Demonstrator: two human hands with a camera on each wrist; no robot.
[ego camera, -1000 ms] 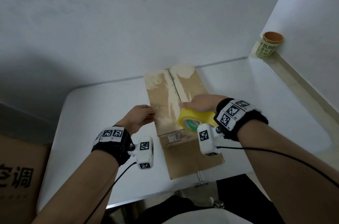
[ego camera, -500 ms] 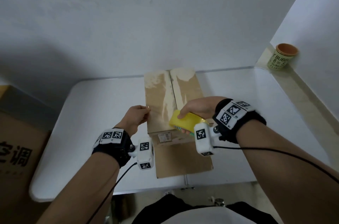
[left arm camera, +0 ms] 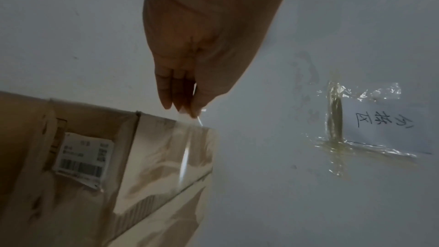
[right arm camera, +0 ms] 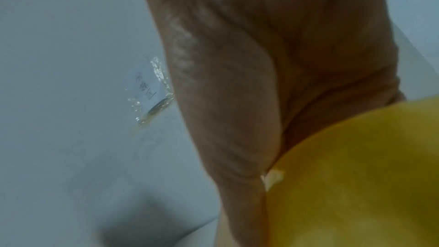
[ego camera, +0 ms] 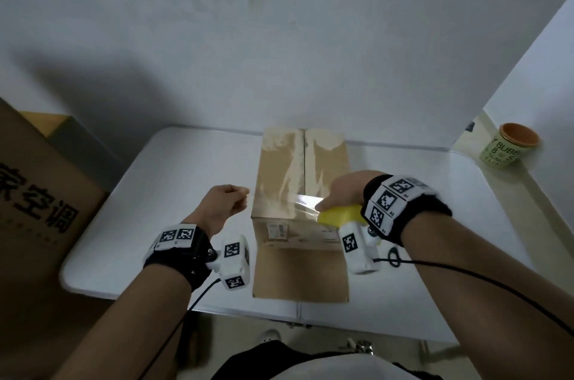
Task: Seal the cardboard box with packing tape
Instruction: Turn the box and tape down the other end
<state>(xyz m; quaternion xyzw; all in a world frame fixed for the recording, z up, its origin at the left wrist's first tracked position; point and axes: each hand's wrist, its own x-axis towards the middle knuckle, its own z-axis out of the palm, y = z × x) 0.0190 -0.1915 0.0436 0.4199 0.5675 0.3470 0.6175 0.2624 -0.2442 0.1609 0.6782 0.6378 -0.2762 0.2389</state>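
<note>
A brown cardboard box point(ego camera: 302, 168) lies on the white table point(ego camera: 174, 168), its top flaps closed along a centre seam and glossy with old tape. My right hand point(ego camera: 343, 193) grips a yellow tape roll point(ego camera: 338, 214) over the box's near right corner. A clear strip of tape point(ego camera: 299, 201) runs from the roll leftward across the box top. My left hand point(ego camera: 228, 202) pinches the strip's free end just past the box's left edge. In the left wrist view the fingertips point(left arm camera: 193, 112) pinch the tape end point(left arm camera: 199, 119) above the box point(left arm camera: 152, 157). The roll point(right arm camera: 356, 176) fills the right wrist view.
A large printed carton point(ego camera: 37, 202) stands left of the table. A green paper cup point(ego camera: 506, 149) sits on the ledge at right. A paper note point(left arm camera: 385, 129) is taped to the wall behind. A flat cardboard sheet point(ego camera: 299, 274) lies in front of the box.
The left hand has moved left off the box top to just past its left edge. A clear strip now spans between the left fingers and the roll. The head view has tilted up.
</note>
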